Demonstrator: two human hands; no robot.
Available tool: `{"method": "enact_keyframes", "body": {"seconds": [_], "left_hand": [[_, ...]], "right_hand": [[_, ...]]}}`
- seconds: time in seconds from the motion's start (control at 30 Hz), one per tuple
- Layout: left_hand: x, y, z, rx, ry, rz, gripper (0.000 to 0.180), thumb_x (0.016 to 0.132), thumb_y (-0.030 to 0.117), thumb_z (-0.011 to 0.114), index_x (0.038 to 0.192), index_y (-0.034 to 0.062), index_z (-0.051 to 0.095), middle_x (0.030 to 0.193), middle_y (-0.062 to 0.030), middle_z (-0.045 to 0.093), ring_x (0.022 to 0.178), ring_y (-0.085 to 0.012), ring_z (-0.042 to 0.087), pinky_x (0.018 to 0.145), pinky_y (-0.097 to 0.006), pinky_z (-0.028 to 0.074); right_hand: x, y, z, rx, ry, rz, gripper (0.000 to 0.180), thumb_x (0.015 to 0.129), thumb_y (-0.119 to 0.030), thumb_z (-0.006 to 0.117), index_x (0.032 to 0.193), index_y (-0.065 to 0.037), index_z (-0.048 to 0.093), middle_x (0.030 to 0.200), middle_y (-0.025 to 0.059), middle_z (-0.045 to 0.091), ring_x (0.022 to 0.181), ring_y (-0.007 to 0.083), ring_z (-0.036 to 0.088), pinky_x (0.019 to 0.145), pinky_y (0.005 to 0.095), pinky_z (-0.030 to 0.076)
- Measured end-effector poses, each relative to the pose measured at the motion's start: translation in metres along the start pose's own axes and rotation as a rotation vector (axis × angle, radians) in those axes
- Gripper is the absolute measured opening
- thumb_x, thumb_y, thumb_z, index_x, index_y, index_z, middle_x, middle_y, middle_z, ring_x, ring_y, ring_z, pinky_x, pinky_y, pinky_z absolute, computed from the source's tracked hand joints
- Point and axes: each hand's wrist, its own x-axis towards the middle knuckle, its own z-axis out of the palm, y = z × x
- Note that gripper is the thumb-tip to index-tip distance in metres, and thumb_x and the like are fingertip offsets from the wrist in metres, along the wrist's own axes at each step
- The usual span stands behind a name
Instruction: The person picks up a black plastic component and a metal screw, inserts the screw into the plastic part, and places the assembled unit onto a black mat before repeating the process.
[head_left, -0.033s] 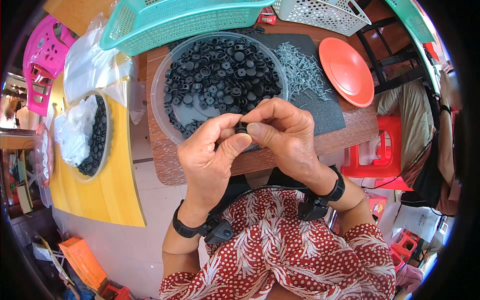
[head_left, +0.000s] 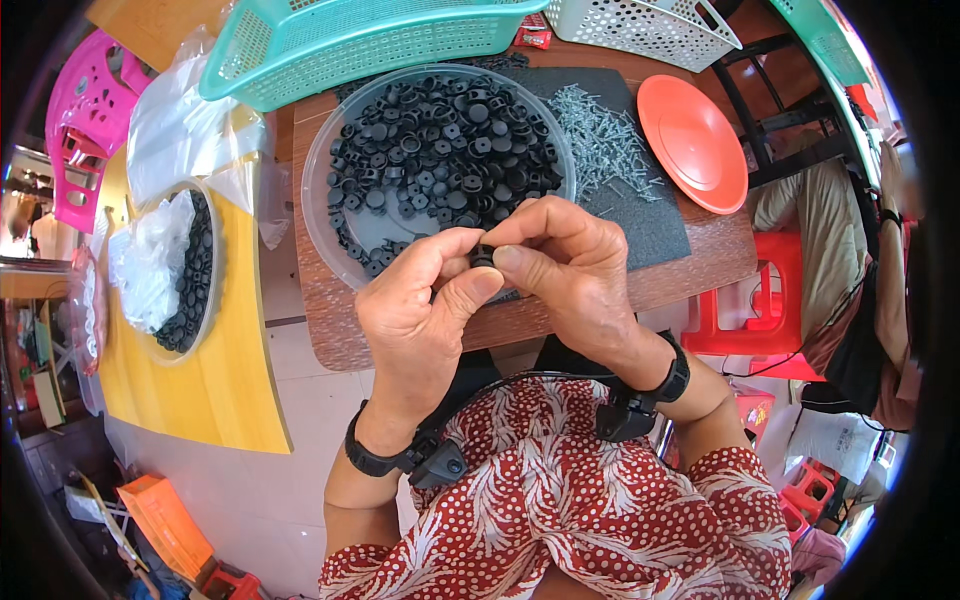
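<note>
My left hand [head_left: 425,320] and my right hand [head_left: 570,275] meet over the near edge of a brown table [head_left: 330,320]. Between their thumbs and fingertips they pinch a small black plastic cap [head_left: 483,256]. Just beyond the hands stands a clear round bowl [head_left: 318,205] filled with several more black caps [head_left: 440,140]. To its right a pile of silver screws [head_left: 600,130] lies on a dark grey mat [head_left: 655,225]. Both wrists wear black bands.
An orange plate [head_left: 692,140] sits at the table's right. A teal basket [head_left: 350,40] and a white basket [head_left: 640,25] stand behind the bowl. On the left, a yellow table [head_left: 230,390] carries another bowl of black parts [head_left: 190,290] and plastic bags. A red stool [head_left: 750,310] and a seated person [head_left: 870,280] are at right.
</note>
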Motion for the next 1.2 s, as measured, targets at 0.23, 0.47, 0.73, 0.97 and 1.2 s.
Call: {"method": "enact_keyframes", "body": {"seconds": [0.23,0.47,0.73,0.97,1.2], "left_hand": [[-0.002,-0.005,0.002,0.248,0.012,0.203,0.023,0.076,0.012,0.072,0.087,-0.0016,0.057,0.07,-0.0065,0.062,0.061,-0.0124,0.06,0.055,-0.024,0.046],[-0.001,-0.005,0.001,0.351,0.003,0.319,0.023,0.074,0.012,0.073,0.085,0.0005,0.056,0.068,-0.0086,0.057,0.057,-0.02,0.057,0.052,-0.028,0.045],[0.006,-0.009,0.007,0.423,0.012,0.411,0.021,0.071,0.002,0.07,0.085,0.0006,0.055,0.07,-0.0094,0.056,0.06,-0.025,0.054,0.053,-0.032,0.043],[0.007,0.002,0.01,0.603,-0.023,0.576,0.025,0.069,-0.002,0.067,0.092,-0.002,0.057,0.07,-0.0129,0.056,0.058,-0.0284,0.052,0.054,-0.036,0.042],[0.01,0.012,0.011,0.651,-0.066,0.547,0.026,0.071,0.004,0.071,0.094,-0.0014,0.058,0.067,-0.008,0.056,0.056,-0.0234,0.052,0.052,-0.034,0.041]], "right_hand": [[-0.001,-0.003,0.001,-0.018,0.003,-0.002,0.008,0.079,0.007,0.06,0.085,0.002,0.062,0.076,0.0029,0.062,0.069,0.0062,0.056,0.062,0.0211,0.048],[-0.001,-0.008,0.001,0.086,-0.014,0.082,0.008,0.077,0.007,0.059,0.083,0.003,0.062,0.075,0.0036,0.062,0.066,0.0058,0.055,0.059,0.0209,0.046],[0.003,-0.013,-0.006,0.013,-0.022,0.092,0.007,0.079,0.004,0.06,0.086,0.003,0.061,0.078,0.0039,0.062,0.068,0.0065,0.055,0.061,0.0214,0.047],[0.002,-0.018,-0.022,0.147,-0.218,0.171,0.023,0.08,-0.003,0.067,0.1,-0.002,0.057,0.09,0.0004,0.056,0.086,0.0066,0.053,0.076,0.0213,0.043],[0.006,-0.021,-0.029,0.233,-0.227,0.341,0.019,0.083,-0.007,0.063,0.101,-0.001,0.059,0.092,0.0015,0.06,0.083,0.0064,0.055,0.071,0.0206,0.044]]}}
